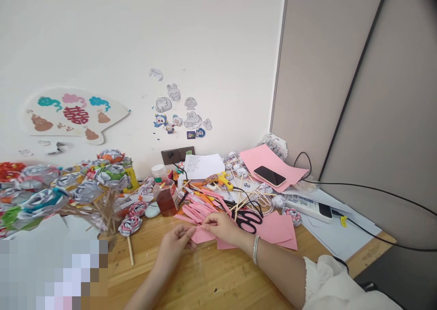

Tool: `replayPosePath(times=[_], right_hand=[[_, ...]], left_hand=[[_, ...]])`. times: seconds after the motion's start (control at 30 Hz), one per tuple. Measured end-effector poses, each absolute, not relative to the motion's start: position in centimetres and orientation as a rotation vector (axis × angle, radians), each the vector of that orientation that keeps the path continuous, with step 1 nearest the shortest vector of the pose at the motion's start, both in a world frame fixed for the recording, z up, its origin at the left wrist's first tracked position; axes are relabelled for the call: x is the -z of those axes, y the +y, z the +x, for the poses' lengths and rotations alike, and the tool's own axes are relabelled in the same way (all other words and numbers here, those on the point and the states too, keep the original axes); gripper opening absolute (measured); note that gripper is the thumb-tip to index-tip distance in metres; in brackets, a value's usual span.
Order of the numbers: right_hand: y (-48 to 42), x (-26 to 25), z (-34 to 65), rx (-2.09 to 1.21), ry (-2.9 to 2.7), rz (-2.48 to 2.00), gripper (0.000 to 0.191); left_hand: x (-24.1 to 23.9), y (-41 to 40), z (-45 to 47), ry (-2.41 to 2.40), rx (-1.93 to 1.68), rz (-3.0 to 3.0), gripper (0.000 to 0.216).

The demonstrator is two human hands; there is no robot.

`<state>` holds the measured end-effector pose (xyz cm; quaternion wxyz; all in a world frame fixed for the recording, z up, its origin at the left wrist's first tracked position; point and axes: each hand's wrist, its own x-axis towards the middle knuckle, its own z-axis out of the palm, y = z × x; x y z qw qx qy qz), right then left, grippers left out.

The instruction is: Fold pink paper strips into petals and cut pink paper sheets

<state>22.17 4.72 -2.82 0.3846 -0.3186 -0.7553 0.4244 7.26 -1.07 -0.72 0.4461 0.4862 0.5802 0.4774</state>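
Observation:
Between my two hands is a small piece of pink paper (204,237), low over the wooden table near its middle. My left hand (177,238) pinches the paper's left edge between thumb and fingers. From the right, my right hand (220,227) grips its upper edge, palm down, and covers part of it. Just behind the hands lies a heap of pink paper strips (195,211). Black-handled scissors (251,220) rest to the right of my right hand. Flat pink sheets (278,230) lie under and beside my right forearm.
A bottle of reddish-brown liquid (165,196) stands behind my left hand. Many paper flowers (87,191) crowd the left side. Further back are a yellow glue gun (225,181), a written sheet (205,165) and a phone (269,175). Black cables cross a power strip (309,207) at right.

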Motion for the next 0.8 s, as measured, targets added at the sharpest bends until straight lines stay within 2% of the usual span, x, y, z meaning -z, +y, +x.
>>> replayPosePath(times=[0.3, 0.8], right_hand=[[4.3, 2.2, 22.2, -1.079, -1.901, -0.829, 0.014], [4.7, 2.8, 22.0, -1.147, -1.863, -0.791, 0.018]], left_hand=[[1.4, -1.0, 7.1, 1.391, -1.192, 1.236, 0.031], [1.4, -0.5, 6.3, 1.393, -1.171, 1.289, 0.031]])
